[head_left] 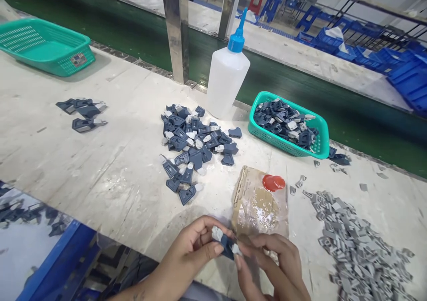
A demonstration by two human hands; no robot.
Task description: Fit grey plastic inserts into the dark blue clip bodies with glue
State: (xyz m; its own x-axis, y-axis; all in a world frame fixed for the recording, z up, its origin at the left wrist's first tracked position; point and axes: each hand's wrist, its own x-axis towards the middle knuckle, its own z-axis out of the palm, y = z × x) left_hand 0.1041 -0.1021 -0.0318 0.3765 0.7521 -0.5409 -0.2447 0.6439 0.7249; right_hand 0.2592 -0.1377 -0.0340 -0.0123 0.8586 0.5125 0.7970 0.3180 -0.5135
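Near the table's front edge my left hand (191, 250) pinches a dark blue plastic part (227, 246) with a whitish end between thumb and fingers. My right hand (275, 258) is closed at the part's other end, its fingertips on a small light grey piece (235, 249) that touches the blue part. Just beyond my hands lies a cardboard piece (260, 203) with a wet, glossy surface and a red blob (273, 183) on it. Behind it, to the left, is a heap of dark blue parts (196, 140) with whitish ends.
A squeeze bottle (227, 74) with a blue nozzle stands behind the heap. The right green basket (283, 145) holds blue parts; another green basket (50, 60) sits far left. Small grey pieces (360, 247) are piled at right. A metal post (176, 34) rises at the table's back edge.
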